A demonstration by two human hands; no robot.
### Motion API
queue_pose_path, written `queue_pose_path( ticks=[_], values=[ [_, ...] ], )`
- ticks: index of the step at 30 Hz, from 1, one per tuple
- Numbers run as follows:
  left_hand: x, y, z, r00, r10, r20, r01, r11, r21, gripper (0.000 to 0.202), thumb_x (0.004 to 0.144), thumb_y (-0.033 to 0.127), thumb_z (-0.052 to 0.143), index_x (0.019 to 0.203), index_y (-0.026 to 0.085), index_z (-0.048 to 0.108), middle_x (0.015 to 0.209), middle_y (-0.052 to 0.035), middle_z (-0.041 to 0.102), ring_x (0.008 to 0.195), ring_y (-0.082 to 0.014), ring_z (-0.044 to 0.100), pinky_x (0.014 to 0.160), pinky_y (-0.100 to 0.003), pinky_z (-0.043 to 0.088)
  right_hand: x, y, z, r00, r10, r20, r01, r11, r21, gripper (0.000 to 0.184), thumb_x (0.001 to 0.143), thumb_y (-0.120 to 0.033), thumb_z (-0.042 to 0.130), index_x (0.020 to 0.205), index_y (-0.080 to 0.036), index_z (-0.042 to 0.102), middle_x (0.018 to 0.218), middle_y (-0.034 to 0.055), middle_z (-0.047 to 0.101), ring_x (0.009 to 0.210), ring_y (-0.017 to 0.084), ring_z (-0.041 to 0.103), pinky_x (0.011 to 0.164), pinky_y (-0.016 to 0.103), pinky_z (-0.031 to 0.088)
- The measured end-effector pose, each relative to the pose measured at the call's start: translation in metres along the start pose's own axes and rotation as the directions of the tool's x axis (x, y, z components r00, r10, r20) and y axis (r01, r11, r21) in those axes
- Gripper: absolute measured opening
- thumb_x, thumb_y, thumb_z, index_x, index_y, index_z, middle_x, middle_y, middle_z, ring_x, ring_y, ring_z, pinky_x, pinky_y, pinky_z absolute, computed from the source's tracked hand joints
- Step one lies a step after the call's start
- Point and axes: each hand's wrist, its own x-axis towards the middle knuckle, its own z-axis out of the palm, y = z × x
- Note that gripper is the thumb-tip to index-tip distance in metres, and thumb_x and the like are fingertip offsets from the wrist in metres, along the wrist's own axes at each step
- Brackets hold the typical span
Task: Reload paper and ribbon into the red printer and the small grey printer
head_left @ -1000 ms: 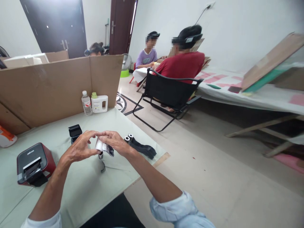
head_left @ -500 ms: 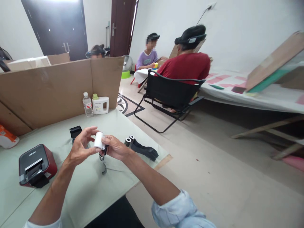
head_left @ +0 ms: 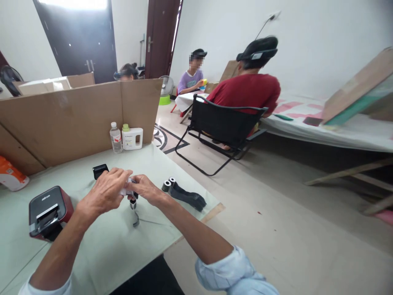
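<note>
My left hand [head_left: 104, 191] wraps over a small white roll [head_left: 124, 191] and hides most of it. My right hand [head_left: 146, 190] pinches the right end of the same roll, along with something dark there that I cannot make out. Below the fingers a narrow dark and silvery strip [head_left: 133, 205] hangs toward the table, with a curled grey end [head_left: 136, 222]. Right of my hands lie two rolls of black ribbon [head_left: 187, 196], their tails stretched across the tabletop. Behind my left hand is a small black device [head_left: 100, 171], partly covered.
A dark red and black label printer [head_left: 50, 209] sits on the left of the table [head_left: 104, 254]. A water bottle [head_left: 116, 138] and a white jug [head_left: 132, 138] stand by the cardboard screen [head_left: 73, 119]. Beyond the table, a person in red [head_left: 245, 94] sits in a folding chair [head_left: 225, 127].
My left hand has turned over and closed around the white roll, which showed plainly between both hands before. My right hand keeps its hold. The view has shifted slightly.
</note>
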Motion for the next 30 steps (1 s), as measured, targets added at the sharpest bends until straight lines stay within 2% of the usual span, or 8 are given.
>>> queue_pose_path(
  ticks=[4,9,11,15,18,22,27,30],
  values=[
    [-0.001,-0.007,0.005,0.999,-0.015,-0.045,0.002,0.961,-0.278,0.074,0.075,0.013,0.076,0.145,0.025,0.053,0.126,-0.0112,0.068,0.115,-0.0302,0.064,0.096,-0.043,0.053,-0.002,0.006,0.005,0.998,-0.020,0.059,0.005,0.968,0.249,0.054,0.067,-0.065,0.090,0.071,-0.016,0.067,0.060,-0.0004,0.065,0.051,0.011,0.055,0.051,0.024,0.045],
    [-0.001,-0.021,0.018,0.971,-0.101,-0.215,-0.107,0.624,-0.774,0.083,0.077,0.032,0.085,0.150,0.021,0.046,0.123,-0.0133,0.068,0.109,-0.0266,0.068,0.091,-0.037,0.056,-0.008,0.007,0.009,0.995,-0.013,0.095,-0.038,0.855,0.518,0.054,0.070,-0.065,0.088,0.086,-0.017,0.068,0.068,-0.0004,0.067,0.053,0.011,0.055,0.052,0.024,0.047],
    [-0.003,-0.021,0.018,0.969,-0.102,-0.224,-0.101,0.665,-0.740,0.084,0.076,0.028,0.084,0.151,0.022,0.046,0.122,-0.0126,0.069,0.109,-0.0265,0.068,0.094,-0.039,0.056,-0.008,0.005,0.006,0.997,-0.017,0.082,-0.021,0.899,0.437,0.053,0.072,-0.064,0.087,0.084,-0.016,0.069,0.066,0.0000,0.067,0.053,0.011,0.055,0.051,0.024,0.046],
    [-0.007,-0.013,0.010,0.992,-0.044,-0.117,-0.003,0.928,-0.372,0.074,0.072,0.011,0.075,0.143,0.025,0.058,0.125,-0.0109,0.069,0.118,-0.0308,0.065,0.105,-0.049,0.051,-0.005,0.006,0.003,0.999,-0.011,0.035,0.006,0.991,0.132,0.051,0.070,-0.061,0.090,0.072,-0.014,0.068,0.057,0.0003,0.064,0.049,0.011,0.055,0.046,0.022,0.040],
    [-0.008,-0.012,0.013,0.990,-0.064,-0.129,0.001,0.899,-0.437,0.078,0.074,0.014,0.076,0.148,0.027,0.054,0.127,-0.0105,0.068,0.117,-0.0289,0.065,0.103,-0.046,0.053,-0.006,0.010,0.008,1.000,-0.012,0.024,0.005,0.963,0.270,0.053,0.069,-0.065,0.089,0.074,-0.016,0.068,0.059,-0.0005,0.064,0.049,0.010,0.054,0.047,0.023,0.042],
    [-0.009,-0.018,0.021,0.969,-0.126,-0.211,-0.066,0.693,-0.718,0.086,0.076,0.023,0.083,0.153,0.024,0.045,0.120,-0.0109,0.068,0.106,-0.0241,0.068,0.093,-0.038,0.057,-0.007,0.011,0.010,0.998,-0.018,0.062,-0.012,0.891,0.454,0.053,0.070,-0.065,0.087,0.083,-0.017,0.069,0.064,-0.0011,0.065,0.051,0.010,0.053,0.048,0.023,0.045],
    [-0.005,-0.012,0.010,0.993,-0.038,-0.111,-0.002,0.940,-0.342,0.074,0.071,0.007,0.074,0.141,0.026,0.059,0.120,-0.0095,0.069,0.115,-0.0302,0.064,0.103,-0.049,0.052,0.001,0.003,-0.001,0.998,-0.003,0.064,-0.004,0.994,0.110,0.052,0.069,-0.060,0.091,0.069,-0.014,0.067,0.055,0.0000,0.063,0.048,0.010,0.055,0.046,0.021,0.040],
    [-0.004,-0.009,0.012,0.986,-0.068,-0.155,-0.005,0.901,-0.433,0.077,0.074,0.013,0.076,0.147,0.026,0.054,0.123,-0.0101,0.068,0.116,-0.0291,0.064,0.103,-0.048,0.053,0.001,0.002,-0.002,0.998,-0.019,0.056,0.006,0.973,0.229,0.053,0.069,-0.063,0.090,0.072,-0.015,0.068,0.059,0.0001,0.065,0.049,0.010,0.055,0.047,0.022,0.043]
  ],
)
